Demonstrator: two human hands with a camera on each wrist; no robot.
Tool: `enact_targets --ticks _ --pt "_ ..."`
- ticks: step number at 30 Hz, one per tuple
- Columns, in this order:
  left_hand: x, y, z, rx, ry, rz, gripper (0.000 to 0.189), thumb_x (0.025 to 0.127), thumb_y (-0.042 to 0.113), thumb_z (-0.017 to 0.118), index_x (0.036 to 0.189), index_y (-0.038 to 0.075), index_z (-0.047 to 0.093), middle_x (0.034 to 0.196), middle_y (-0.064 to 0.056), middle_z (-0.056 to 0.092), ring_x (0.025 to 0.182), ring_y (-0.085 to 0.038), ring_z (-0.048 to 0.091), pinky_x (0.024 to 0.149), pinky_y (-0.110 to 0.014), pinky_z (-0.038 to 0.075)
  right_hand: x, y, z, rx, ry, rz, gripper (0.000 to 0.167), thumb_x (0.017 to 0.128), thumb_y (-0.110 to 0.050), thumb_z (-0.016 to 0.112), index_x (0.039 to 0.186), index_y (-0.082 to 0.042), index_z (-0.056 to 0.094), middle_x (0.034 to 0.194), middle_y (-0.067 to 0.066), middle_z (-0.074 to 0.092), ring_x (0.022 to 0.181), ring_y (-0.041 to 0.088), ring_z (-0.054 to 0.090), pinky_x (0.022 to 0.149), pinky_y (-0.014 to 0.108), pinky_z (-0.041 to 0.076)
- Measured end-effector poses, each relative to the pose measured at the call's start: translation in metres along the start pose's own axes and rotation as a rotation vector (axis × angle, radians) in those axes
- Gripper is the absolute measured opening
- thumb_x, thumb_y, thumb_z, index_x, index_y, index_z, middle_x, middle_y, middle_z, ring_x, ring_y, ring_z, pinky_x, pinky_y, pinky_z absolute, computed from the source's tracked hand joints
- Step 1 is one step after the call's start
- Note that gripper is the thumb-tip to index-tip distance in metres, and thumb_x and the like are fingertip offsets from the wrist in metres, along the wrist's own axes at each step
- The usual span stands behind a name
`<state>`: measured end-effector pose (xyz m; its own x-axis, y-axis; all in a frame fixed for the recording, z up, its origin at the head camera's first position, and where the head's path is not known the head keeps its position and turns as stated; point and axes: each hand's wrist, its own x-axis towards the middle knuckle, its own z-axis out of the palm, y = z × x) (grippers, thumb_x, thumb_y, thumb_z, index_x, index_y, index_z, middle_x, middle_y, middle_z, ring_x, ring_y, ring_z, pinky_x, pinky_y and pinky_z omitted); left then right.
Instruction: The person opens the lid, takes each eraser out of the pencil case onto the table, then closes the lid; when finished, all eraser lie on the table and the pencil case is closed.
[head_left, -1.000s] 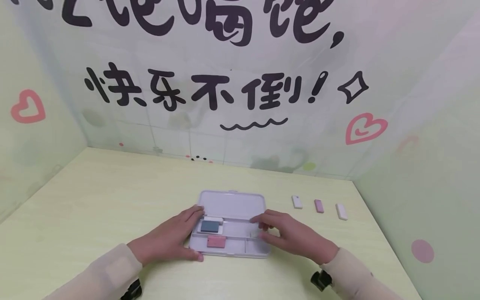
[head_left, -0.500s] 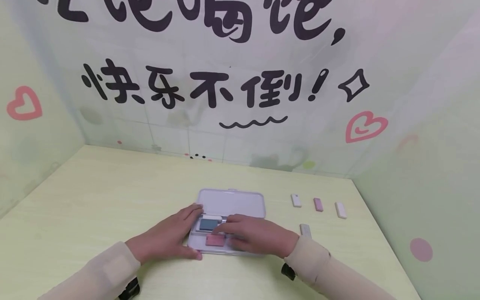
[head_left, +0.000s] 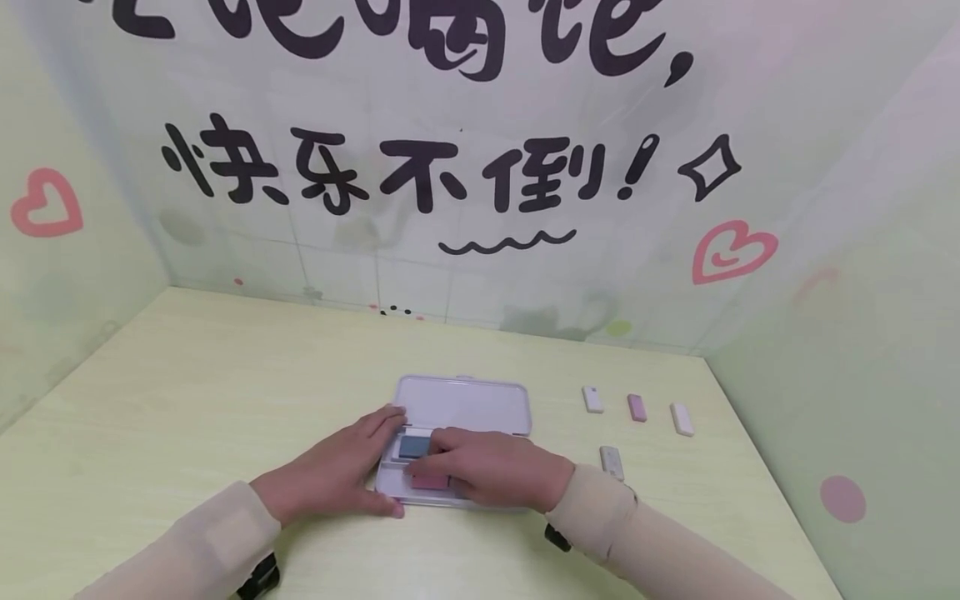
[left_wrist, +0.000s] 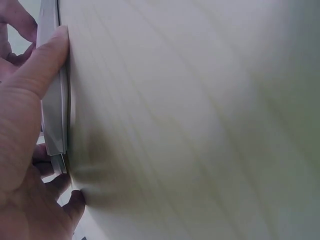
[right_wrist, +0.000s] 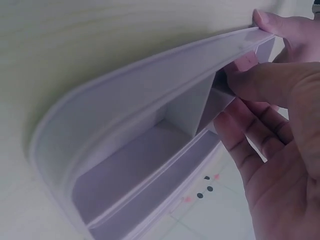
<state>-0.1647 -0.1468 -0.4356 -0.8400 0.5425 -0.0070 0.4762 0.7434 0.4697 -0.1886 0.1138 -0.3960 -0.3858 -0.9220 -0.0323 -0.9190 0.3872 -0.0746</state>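
A pale lilac flat case (head_left: 462,402) lies with its lid folded back. My left hand (head_left: 337,462) grips its left end, thumb (left_wrist: 42,62) on the front side and fingers near the hinge. Inside the case are a blue eraser (head_left: 413,447) with white pieces partly behind it, and a pink eraser (head_left: 430,482) in the front compartment. My right hand (head_left: 502,468) reaches into the case over the pink eraser. Its curled thumb and fingers pinch a small dark block (right_wrist: 223,82) beside the pink eraser, mostly hidden by the thumb.
Right of the case, a white eraser (head_left: 592,399), a mauve eraser (head_left: 637,407) and another white eraser (head_left: 682,419) lie in a row. A greyish eraser (head_left: 611,462) lies nearer, by the right sleeve. Printed wall panels (head_left: 375,250) enclose the table (head_left: 225,375).
My right hand has moved left from the case's right end to the pink eraser, uncovering the greyish eraser on the table. My left hand has kept its place on the case.
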Motion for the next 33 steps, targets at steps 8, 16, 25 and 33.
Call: enact_targets --ticks 8,16,25,33 --pt "-0.001 0.0 0.001 0.006 0.007 0.008 0.119 0.078 0.071 0.08 0.159 -0.002 0.035 0.168 -0.018 0.034 0.151 -0.041 0.042 0.121 -0.058 0.042 0.006 -0.004 0.0 -0.105 -0.04 -0.006 0.034 0.105 -0.019 0.064 0.135 -0.034 0.067 0.117 -0.009 0.066 0.101 0.0 0.064 0.079 0.009 0.054" --pt "-0.001 0.001 0.0 0.006 0.006 0.0 0.119 0.077 0.071 0.08 0.159 -0.001 0.034 0.169 -0.017 0.033 0.152 -0.04 0.042 0.121 -0.057 0.041 0.006 -0.004 -0.002 -0.13 -0.031 -0.03 0.032 0.105 -0.019 0.064 0.134 -0.032 0.066 0.117 -0.008 0.067 0.102 0.001 0.063 0.083 0.01 0.055" --pt "-0.002 0.0 0.001 0.001 0.006 0.009 0.119 0.077 0.071 0.08 0.16 -0.002 0.034 0.169 -0.018 0.033 0.152 -0.041 0.042 0.121 -0.058 0.041 0.003 -0.002 -0.008 0.019 0.083 -0.028 0.024 0.108 -0.024 0.06 0.13 -0.022 0.068 0.102 -0.007 0.065 0.084 0.003 0.053 0.073 0.002 0.037" --pt "-0.001 0.001 0.004 0.001 0.003 -0.013 0.121 0.075 0.07 0.082 0.16 -0.001 0.033 0.169 -0.018 0.032 0.151 -0.043 0.042 0.121 -0.059 0.042 -0.005 -0.004 -0.027 0.213 0.105 0.062 0.038 0.101 -0.02 0.07 0.137 -0.011 0.064 0.115 -0.001 0.07 0.094 0.007 0.066 0.084 0.008 0.053"
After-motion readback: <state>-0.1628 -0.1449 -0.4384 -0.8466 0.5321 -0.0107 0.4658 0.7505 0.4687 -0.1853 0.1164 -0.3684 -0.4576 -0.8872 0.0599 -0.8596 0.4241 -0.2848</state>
